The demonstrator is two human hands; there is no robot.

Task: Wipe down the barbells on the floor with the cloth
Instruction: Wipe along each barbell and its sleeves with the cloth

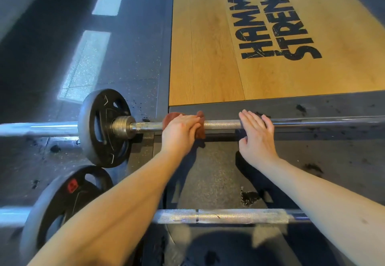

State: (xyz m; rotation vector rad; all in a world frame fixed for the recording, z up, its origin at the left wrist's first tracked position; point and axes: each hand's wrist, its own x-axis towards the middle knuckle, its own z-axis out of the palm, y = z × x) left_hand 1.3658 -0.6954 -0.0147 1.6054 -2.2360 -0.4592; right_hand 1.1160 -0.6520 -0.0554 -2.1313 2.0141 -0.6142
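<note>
Item 1 – far barbell [220, 124]: lies on the floor [208, 172], running L to R across the view, just beside the front edge of the platform [208, 57]. Steel shaft w/ rough grip section between the two hands. Black plate [104, 128] stands upright on its L end; bare sleeve sticks out past it to the L edge of view

Item 2 – cloth [200, 132]: reddish-brown, draped over the far barbell's shaft, a bit R of the plate; corners show beyond the hand at L and R

Item 3 – left hand [180, 134]: on top of the cloth, fingers [187, 118] laid over it and thumb on the near side, gripping cloth against shaft

Item 4 – right hand [257, 136]: on the bare shaft, R of the cloth and apart from it. Fingers [250, 120] straight, flat across the bar, holding nothing

Item 5 – near barbell [218, 216]: parallel to the first, closer to the person, passing under both forearms. Second plate [62, 203], black w/ red mark, at its L end, near the first plate; whether they touch, cannot tell

Item 6 – platform: light wood, black lettering "HAMMER STRENGTH"

Item 7 – floor: dark speckled rubber, scuffed; two bright light patches [85, 63] at L
</note>
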